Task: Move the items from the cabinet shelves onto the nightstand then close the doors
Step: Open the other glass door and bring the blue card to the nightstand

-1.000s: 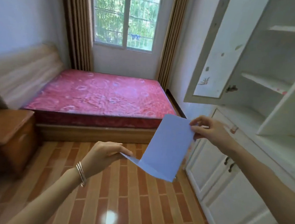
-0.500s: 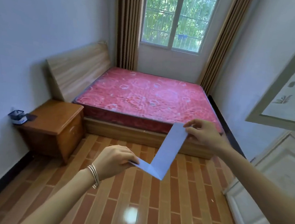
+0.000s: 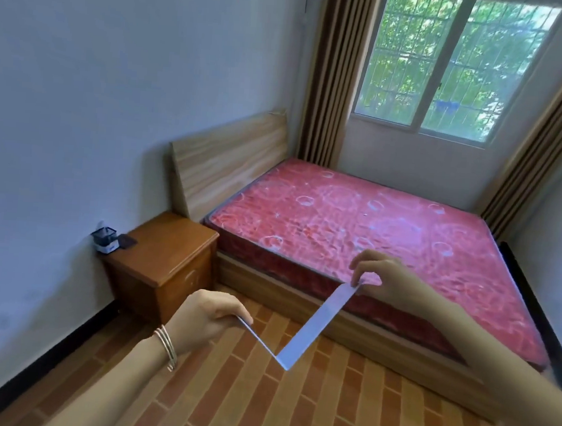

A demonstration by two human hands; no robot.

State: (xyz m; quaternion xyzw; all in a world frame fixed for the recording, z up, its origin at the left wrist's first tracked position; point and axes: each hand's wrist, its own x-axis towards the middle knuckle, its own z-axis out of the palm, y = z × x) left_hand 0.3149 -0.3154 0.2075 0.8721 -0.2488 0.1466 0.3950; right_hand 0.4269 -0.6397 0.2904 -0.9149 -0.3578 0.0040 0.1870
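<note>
Cabinet is now out of view and nightstand (image 3: 165,251) sits ahead, so the carry looks under way: folded paper (image 3: 314,326) hangs mid-air right of the nightstand, well short of it, left hand (image 3: 207,321) and right hand (image 3: 385,278) each pinching one end.

Both bare forearms reach forward from the lower edge of the view. The left hand (image 3: 207,321) is curled with its knuckles up, thumb and fingers pinching one end of a pale blue folded paper sheet (image 3: 314,323). Thin metal bangles (image 3: 166,346) ring its wrist. The right hand (image 3: 385,278) sits higher and farther out than the left grip. Its thumb and forefinger pinch the sheet's other end from above, and its other fingers are loosely curled. The hands are apart, joined only by the sheet.
</note>
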